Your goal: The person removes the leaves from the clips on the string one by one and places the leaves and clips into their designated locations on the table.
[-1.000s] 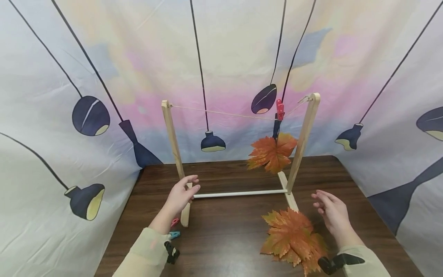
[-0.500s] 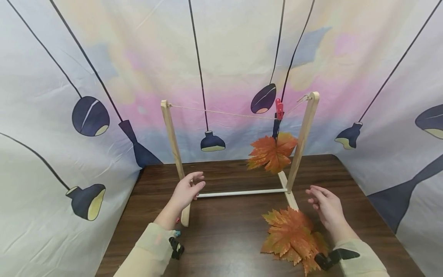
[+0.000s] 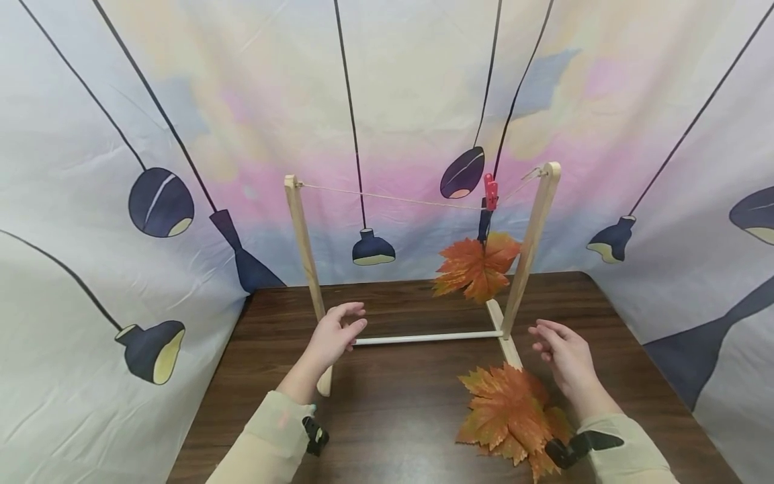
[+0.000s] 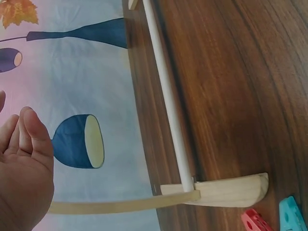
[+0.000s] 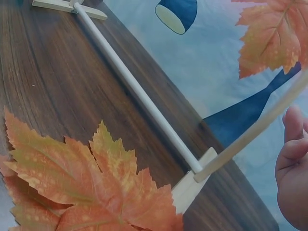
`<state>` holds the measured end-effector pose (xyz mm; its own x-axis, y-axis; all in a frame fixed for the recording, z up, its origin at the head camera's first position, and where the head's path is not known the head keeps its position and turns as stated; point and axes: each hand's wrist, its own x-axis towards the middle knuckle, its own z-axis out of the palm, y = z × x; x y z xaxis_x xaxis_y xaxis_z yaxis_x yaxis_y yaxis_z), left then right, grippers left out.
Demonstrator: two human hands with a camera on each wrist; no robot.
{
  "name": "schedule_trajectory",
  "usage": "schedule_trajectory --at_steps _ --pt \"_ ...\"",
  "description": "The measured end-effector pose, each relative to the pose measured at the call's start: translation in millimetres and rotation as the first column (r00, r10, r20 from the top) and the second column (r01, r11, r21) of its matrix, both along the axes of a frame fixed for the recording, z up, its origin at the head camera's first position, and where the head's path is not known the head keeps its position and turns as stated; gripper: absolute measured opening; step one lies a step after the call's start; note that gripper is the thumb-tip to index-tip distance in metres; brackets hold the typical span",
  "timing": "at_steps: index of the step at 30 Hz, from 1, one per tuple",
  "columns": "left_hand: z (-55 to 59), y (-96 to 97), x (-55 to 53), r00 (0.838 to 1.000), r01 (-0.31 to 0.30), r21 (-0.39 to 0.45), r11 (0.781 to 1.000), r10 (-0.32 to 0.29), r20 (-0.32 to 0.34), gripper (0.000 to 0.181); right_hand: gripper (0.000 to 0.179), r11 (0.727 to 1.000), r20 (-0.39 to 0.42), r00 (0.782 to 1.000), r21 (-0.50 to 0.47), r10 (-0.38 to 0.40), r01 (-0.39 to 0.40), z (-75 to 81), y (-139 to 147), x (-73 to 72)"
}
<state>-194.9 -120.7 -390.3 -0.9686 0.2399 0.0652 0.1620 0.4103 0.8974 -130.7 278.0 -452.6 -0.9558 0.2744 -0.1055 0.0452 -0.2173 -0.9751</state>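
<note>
My left hand [image 3: 331, 336] hovers by the left post of a wooden frame [image 3: 305, 249], its fingers loosely bent around nothing. On the other side, my right hand [image 3: 565, 353] is held in the air right of the frame's right post, likewise holding nothing. A string [image 3: 393, 197] runs between the post tops. From it an orange maple leaf [image 3: 474, 269] hangs by a red clothespin [image 3: 491, 192] near the right end. Several more orange leaves [image 3: 504, 413] lie stacked on the table, left of my right wrist.
A white rod [image 3: 429, 337] joins the frame's feet low over the dark wooden table [image 3: 387, 410]. In the left wrist view, a red clothespin [image 4: 255, 220] and a teal clothespin [image 4: 291, 215] lie by the left foot. A cloth printed with lamps [image 3: 399, 87] hangs behind.
My left hand has moved a little to the right, its forearm now covering the clothespins on the table. My right hand has drifted slightly left. The hanging leaf and the stack look the same.
</note>
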Motion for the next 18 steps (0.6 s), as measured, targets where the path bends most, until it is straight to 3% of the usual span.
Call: schedule_trajectory --at_steps 4,11,18 --pt "9.8 6.4 1.1 0.999 0.023 -0.01 1.0 -0.023 -0.031 0.036 0.008 1.0 -0.002 1.0 0.011 0.007 -0.007 3.9 -4.2 -2.1" --pt "-13.9 6.8 -21.9 1.0 0.016 0.033 0.999 -0.015 -0.02 0.038 0.007 1.0 -0.013 1.0 0.005 0.02 -0.02 10.9 -11.1 -8.0" --pt "-11.7 8.9 -27.5 0.999 0.035 0.041 0.999 -0.034 -0.02 0.038 0.01 1.0 -0.009 1.0 0.013 0.021 -0.021 17.7 -15.3 -14.1"
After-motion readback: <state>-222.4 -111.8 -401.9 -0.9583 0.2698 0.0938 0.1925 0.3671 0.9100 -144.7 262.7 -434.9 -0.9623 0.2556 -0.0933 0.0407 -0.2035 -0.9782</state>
